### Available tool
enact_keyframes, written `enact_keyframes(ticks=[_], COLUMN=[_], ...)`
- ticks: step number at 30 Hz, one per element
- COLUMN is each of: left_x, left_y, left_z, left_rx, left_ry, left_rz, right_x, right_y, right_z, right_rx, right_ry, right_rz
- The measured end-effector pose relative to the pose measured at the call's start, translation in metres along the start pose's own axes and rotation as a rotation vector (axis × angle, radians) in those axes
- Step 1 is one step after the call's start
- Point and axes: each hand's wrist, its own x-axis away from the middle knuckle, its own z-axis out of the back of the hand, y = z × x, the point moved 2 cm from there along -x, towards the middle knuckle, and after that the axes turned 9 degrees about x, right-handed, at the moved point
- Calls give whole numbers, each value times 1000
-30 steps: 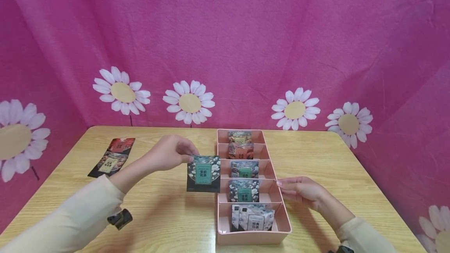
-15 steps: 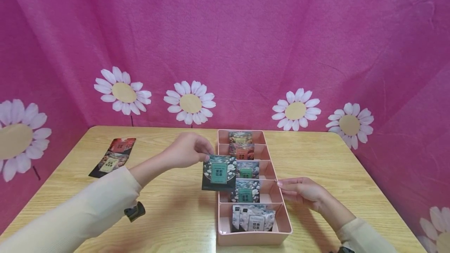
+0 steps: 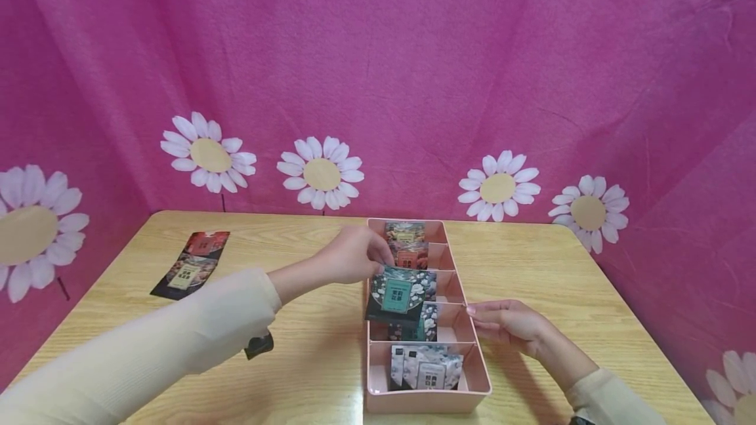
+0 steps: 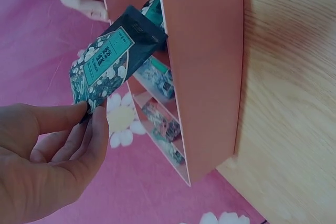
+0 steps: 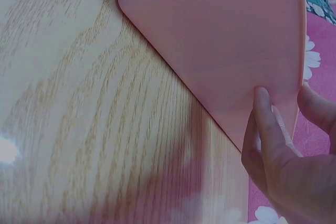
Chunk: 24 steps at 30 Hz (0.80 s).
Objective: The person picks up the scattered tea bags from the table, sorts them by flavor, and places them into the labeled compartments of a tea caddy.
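Note:
Thumb and fingers of my left hand (image 3: 354, 256) pinch a dark tea sachet (image 3: 397, 295) with a green label by its top corner. It hangs tilted over the pink divided box (image 3: 425, 401), in front of the third and fourth compartments. In the left wrist view the sachet (image 4: 107, 59) shows white flowers and a black lower band. My right hand (image 3: 509, 325) rests against the box's right side; in the right wrist view its fingers (image 5: 262, 114) lie fairly straight on the outer wall, with the thumb at the rim. Tea sachets stand in the compartments, including pale ones (image 3: 426, 370) in the nearest.
Two more sachets, one red (image 3: 208, 242) and one with a yellow label (image 3: 186, 274), lie overlapping at the table's left. The wooden table (image 3: 283, 372) ends at a magenta cloth (image 3: 378, 84) with daisies, which rises behind and at both sides.
My left hand has carried the tea sachet rightward, from beside the box to over it, and the sachet now tilts. My right hand has stayed at the box's right side.

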Motion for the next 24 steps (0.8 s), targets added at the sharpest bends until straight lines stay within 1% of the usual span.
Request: enact_keyframes(ticks=[5, 8, 10, 15, 19, 22, 24], left_x=[-7, -9, -11, -15, -17, -17, -17], left_y=[5, 7, 8, 7, 6, 6, 7], left_z=[-12, -19, -24, -38, -48, -54, -58], left_rx=[7, 20, 10, -1, 9, 12, 21], left_ry=[-7, -12, -20, -51, -83, -95, -99], left_rz=[-10, 12, 13, 14, 14, 11, 26], right_x=[0, 0, 1, 1, 1, 1, 2], right_y=[0, -1, -2, -4, -4, -4, -4], right_z=[-1, -1, -1, -1, -2, -2, -2], right_rx=[2, 9, 13, 17, 22, 26, 29], right_ry=[4, 8, 11, 14, 15, 16, 13], right_rz=[-5, -10, -12, -18, -12, -7, -7])
